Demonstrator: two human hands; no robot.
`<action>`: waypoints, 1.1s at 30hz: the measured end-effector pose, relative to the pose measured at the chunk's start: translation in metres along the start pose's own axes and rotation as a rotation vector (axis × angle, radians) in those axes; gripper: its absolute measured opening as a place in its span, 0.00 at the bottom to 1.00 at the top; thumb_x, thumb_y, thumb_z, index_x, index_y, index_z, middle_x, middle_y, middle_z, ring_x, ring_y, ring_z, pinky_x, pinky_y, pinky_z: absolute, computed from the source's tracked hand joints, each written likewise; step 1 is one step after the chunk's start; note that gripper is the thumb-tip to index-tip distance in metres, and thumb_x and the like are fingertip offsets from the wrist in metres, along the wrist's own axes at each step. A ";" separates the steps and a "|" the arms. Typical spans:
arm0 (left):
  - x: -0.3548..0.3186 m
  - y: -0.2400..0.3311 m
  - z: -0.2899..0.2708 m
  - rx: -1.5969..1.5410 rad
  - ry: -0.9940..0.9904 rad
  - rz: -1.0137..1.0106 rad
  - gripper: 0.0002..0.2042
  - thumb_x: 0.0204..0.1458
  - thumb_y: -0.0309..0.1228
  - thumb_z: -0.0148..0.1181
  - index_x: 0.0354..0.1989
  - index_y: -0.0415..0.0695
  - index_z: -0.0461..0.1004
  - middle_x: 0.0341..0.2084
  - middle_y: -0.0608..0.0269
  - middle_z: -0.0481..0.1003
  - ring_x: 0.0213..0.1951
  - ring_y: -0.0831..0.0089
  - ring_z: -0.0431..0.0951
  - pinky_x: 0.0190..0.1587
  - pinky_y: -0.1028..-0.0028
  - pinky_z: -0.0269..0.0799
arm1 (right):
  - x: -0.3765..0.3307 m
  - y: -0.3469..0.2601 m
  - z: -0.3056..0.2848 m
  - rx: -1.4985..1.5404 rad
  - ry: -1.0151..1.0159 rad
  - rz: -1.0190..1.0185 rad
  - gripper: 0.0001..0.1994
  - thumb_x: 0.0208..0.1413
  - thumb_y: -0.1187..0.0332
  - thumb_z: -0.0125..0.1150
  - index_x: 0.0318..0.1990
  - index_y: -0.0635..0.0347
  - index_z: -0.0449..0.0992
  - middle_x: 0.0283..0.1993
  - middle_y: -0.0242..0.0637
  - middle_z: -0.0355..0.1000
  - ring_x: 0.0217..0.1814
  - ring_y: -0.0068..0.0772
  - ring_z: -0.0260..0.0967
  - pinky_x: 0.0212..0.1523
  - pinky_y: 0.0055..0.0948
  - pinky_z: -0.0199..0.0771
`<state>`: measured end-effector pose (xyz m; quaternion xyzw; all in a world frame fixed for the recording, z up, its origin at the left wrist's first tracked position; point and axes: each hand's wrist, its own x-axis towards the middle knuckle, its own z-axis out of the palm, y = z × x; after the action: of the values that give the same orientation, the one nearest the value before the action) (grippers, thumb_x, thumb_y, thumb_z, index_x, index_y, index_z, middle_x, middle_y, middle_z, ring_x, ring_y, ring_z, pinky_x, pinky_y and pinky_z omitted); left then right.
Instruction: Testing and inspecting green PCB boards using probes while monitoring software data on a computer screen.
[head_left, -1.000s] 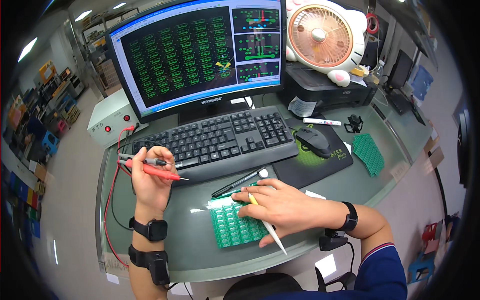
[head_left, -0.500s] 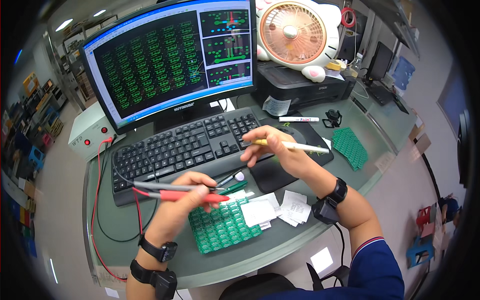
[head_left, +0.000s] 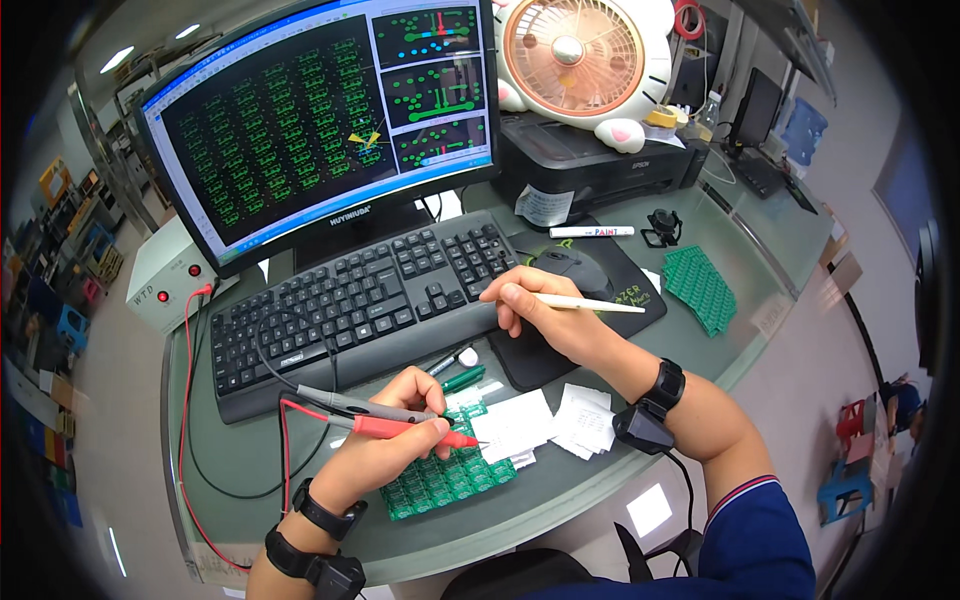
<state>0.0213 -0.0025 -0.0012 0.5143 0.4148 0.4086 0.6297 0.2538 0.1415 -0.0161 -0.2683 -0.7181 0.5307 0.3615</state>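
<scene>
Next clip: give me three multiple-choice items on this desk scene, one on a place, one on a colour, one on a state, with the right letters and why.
1. Where is the green circuit-board panel lying?
A. on the keyboard
B. on the desk under the left hand
C. on the printer

2. What colour is the probe nearer the wrist in the left grip?
A. red
B. blue
C. yellow

3. What is the right hand doing?
A. resting empty
B. gripping the mouse
C. holding a slim white pen

Answers:
1 B, the panel shows beneath the palm.
2 A, the red test probe lies below a grey one.
3 C, the slim white pen juts from the fingers, over the mouse.
</scene>
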 end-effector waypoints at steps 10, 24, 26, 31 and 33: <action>-0.001 -0.002 0.002 0.049 -0.002 -0.005 0.08 0.57 0.27 0.58 0.39 0.43 0.63 0.33 0.69 0.68 0.32 0.84 0.72 0.35 0.80 0.68 | -0.002 -0.005 0.002 -0.033 0.001 0.034 0.15 0.70 0.61 0.51 0.46 0.66 0.77 0.31 0.33 0.73 0.32 0.21 0.70 0.36 0.20 0.72; 0.000 -0.012 0.001 0.097 0.031 0.058 0.08 0.54 0.26 0.58 0.37 0.43 0.64 0.30 0.72 0.65 0.32 0.86 0.63 0.34 0.81 0.61 | 0.037 -0.006 -0.046 -0.815 0.077 -0.377 0.05 0.63 0.70 0.55 0.42 0.59 0.76 0.37 0.36 0.79 0.42 0.45 0.74 0.45 0.39 0.72; 0.000 -0.013 -0.001 0.137 0.024 0.075 0.09 0.55 0.25 0.58 0.38 0.44 0.63 0.31 0.70 0.67 0.29 0.84 0.70 0.32 0.81 0.66 | 0.038 -0.001 -0.040 -0.911 0.035 -0.305 0.06 0.64 0.65 0.55 0.44 0.53 0.75 0.40 0.31 0.78 0.49 0.40 0.72 0.52 0.40 0.66; 0.002 -0.018 -0.004 0.174 0.015 0.092 0.08 0.55 0.25 0.58 0.38 0.43 0.64 0.31 0.70 0.67 0.28 0.84 0.70 0.32 0.81 0.65 | 0.044 -0.003 -0.031 -1.068 0.048 -0.241 0.06 0.63 0.62 0.57 0.42 0.49 0.75 0.37 0.31 0.75 0.47 0.39 0.72 0.52 0.41 0.64; 0.002 -0.019 -0.004 0.183 0.020 0.094 0.08 0.55 0.25 0.58 0.38 0.43 0.64 0.30 0.70 0.67 0.28 0.84 0.70 0.32 0.81 0.65 | 0.046 -0.005 -0.026 -1.051 0.009 -0.277 0.05 0.63 0.61 0.57 0.41 0.49 0.75 0.34 0.32 0.75 0.46 0.39 0.73 0.52 0.41 0.64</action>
<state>0.0203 -0.0019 -0.0209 0.5845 0.4320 0.4030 0.5561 0.2473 0.1900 0.0039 -0.3182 -0.9137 0.0463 0.2484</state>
